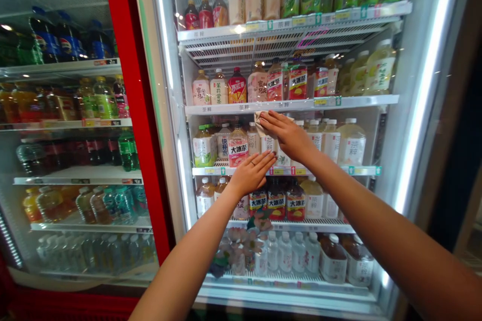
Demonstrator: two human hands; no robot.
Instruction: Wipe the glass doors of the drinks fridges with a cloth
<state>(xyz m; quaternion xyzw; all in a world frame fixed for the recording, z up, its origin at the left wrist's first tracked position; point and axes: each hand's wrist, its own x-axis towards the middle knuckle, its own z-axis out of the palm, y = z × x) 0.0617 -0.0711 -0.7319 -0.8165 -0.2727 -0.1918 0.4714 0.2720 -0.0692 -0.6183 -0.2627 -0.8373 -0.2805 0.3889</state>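
My right hand [288, 135] presses a light folded cloth [259, 123] flat against the glass door of a lit drinks cooler, fingers together and pointing up and left. Below and left of it, my left hand [250, 174] reaches to the glass with its fingers stretched out, a ring on one of them and no object seen in it. Behind the hands, inside the cooler, stand several bottles, among them a red-labelled bottle [238, 148] just above my left hand. The palms of both hands are hidden.
Shelves of bottles fill the cooler, with a white shelf edge [339, 103] above my hands. A bright light strip [425, 85] runs down its right side. To the left, a red frame [139, 110] borders another cooler holding bottles [105, 98].
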